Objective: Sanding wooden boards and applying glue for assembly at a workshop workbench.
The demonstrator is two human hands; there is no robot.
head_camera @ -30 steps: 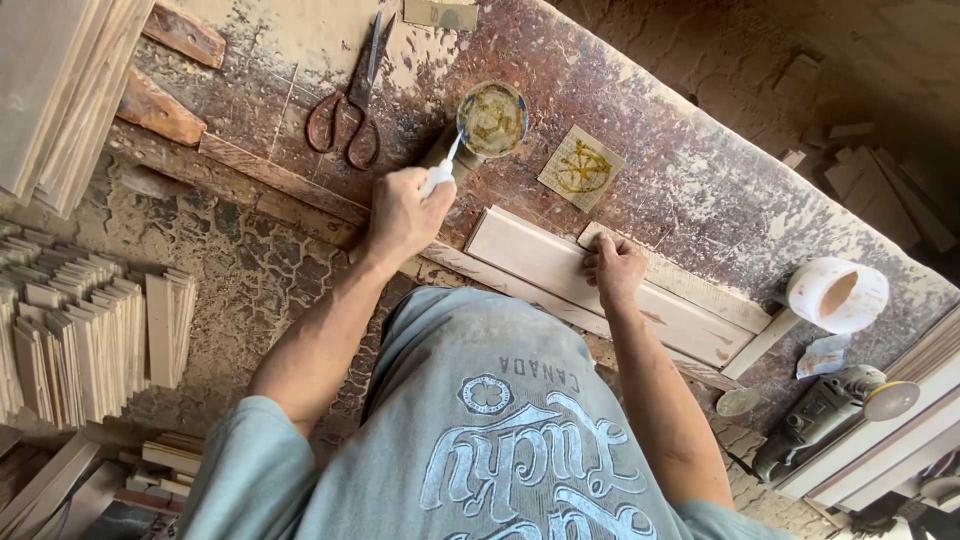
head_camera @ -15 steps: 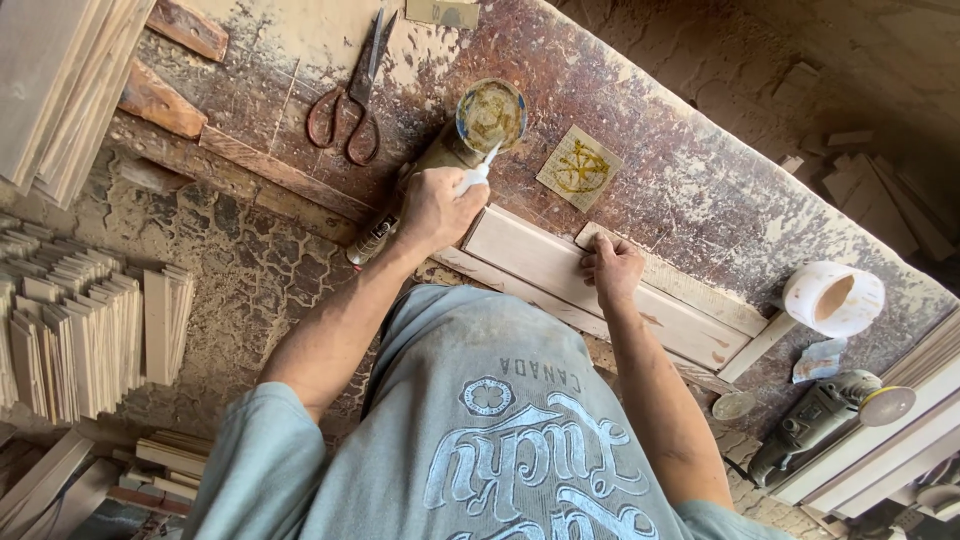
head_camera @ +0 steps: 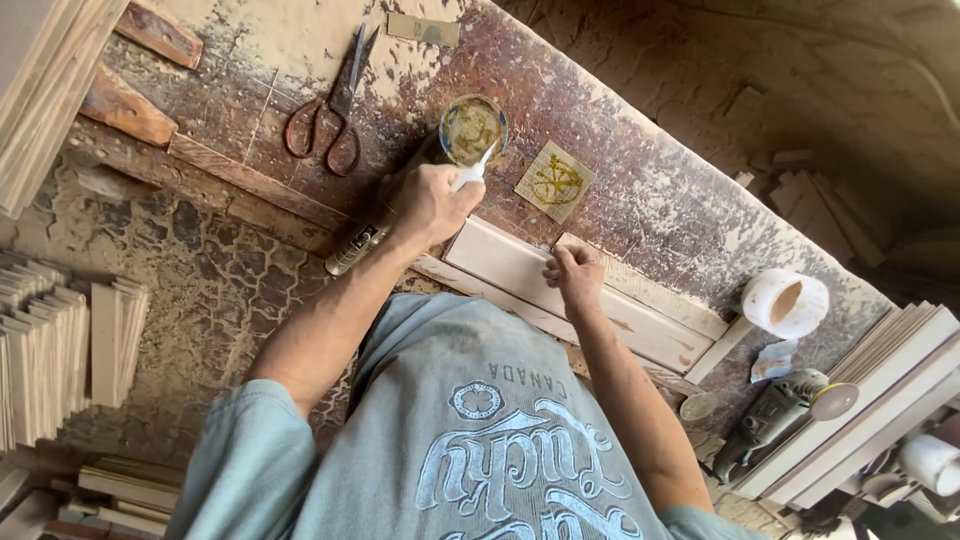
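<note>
From the head camera, you stood over a stained, paint-flecked workbench [head_camera: 650, 190] with a pale wooden slat [head_camera: 590, 300] lying across it in front of you. Your left hand [head_camera: 432, 203] was curled tight around the white handle of a small brush [head_camera: 472, 170], its tip dipped into the round tin of yellowish glue [head_camera: 472, 130] just beyond the slat. The tin sat within easy reach of that hand, likely so the brush could go from tin to wood without a stretch.

Your right hand [head_camera: 575, 275] pressed down on the upper edge of the slat, fingers bent and bunched. It pinned the wood more than it gripped it, apparently to keep the piece from sliding; whether anything small was pinched under the fingertips could not be told.

A square glue-smeared tile [head_camera: 555, 180] lay just beside the tin. Rusty scissors [head_camera: 330, 115] rested farther along the bench, well apart from both hands. Stacks of thin wooden strips [head_camera: 60, 350] stood to your left, and a white roll of tape [head_camera: 785, 303] near the slat's far end.
</note>
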